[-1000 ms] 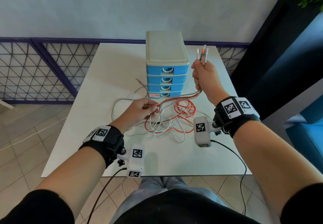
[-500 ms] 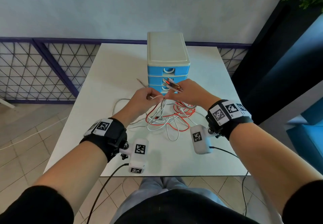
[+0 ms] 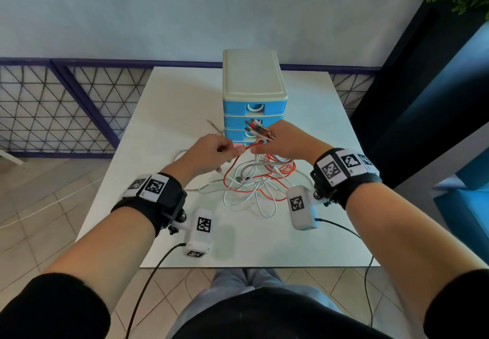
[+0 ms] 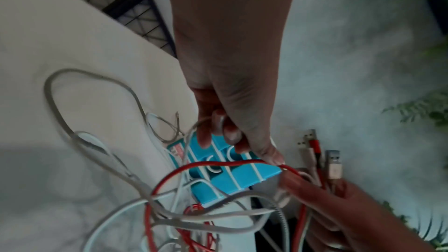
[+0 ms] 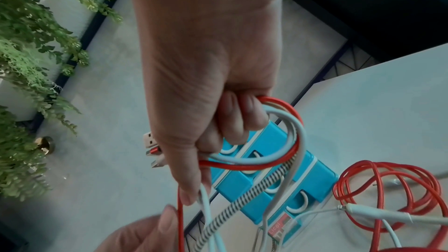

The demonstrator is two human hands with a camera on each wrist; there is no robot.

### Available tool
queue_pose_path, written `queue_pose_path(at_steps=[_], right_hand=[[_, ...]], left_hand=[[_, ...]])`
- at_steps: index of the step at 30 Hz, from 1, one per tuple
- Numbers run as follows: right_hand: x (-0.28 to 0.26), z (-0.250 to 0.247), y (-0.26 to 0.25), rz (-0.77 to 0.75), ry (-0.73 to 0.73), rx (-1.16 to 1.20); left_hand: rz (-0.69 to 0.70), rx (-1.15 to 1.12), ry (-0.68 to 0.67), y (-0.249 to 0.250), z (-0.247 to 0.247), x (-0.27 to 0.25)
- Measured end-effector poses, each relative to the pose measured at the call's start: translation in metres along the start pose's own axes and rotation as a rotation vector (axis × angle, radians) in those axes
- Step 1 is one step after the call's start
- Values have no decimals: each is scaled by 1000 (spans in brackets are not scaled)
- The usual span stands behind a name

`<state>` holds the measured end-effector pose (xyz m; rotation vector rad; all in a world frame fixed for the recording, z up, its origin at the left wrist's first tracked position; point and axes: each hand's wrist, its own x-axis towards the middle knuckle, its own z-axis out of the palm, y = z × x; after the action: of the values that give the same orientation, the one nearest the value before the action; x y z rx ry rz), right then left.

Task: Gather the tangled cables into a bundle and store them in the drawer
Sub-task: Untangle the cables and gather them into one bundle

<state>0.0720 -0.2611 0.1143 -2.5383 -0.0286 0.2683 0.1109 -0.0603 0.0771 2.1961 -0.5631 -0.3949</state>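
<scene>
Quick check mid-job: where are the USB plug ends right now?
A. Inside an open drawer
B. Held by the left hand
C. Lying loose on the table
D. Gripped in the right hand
D: the plug ends stick out of the right hand, whose fingers curl round the cables; the drawers all look closed.

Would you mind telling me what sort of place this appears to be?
Probably a home or office corner, perhaps a balcony: a small white table with a desktop drawer unit, tiled floor, a mesh railing and greenery.
</scene>
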Motion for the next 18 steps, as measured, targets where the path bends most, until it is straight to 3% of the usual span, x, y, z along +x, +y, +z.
queue_pose_path(at_steps=[2, 6, 11, 14, 16, 18], right_hand=[[0, -1, 2, -4, -3, -13], [2, -2, 5, 18, 25, -105], [0, -4, 6, 28, 57, -196], [0, -5, 6, 42, 81, -215], [0, -8, 8, 63, 107, -222], [-2, -12, 10, 83, 141, -224]], left_hand=[[-1, 68, -19, -6, -3, -1], [-41, -176, -57, -13, 2, -3], [43, 18, 80, -15, -1, -5], [-4, 118, 28, -31, -2, -4], [-84, -33, -35, -42, -2, -7], [-162, -369, -93, -47, -1, -13]])
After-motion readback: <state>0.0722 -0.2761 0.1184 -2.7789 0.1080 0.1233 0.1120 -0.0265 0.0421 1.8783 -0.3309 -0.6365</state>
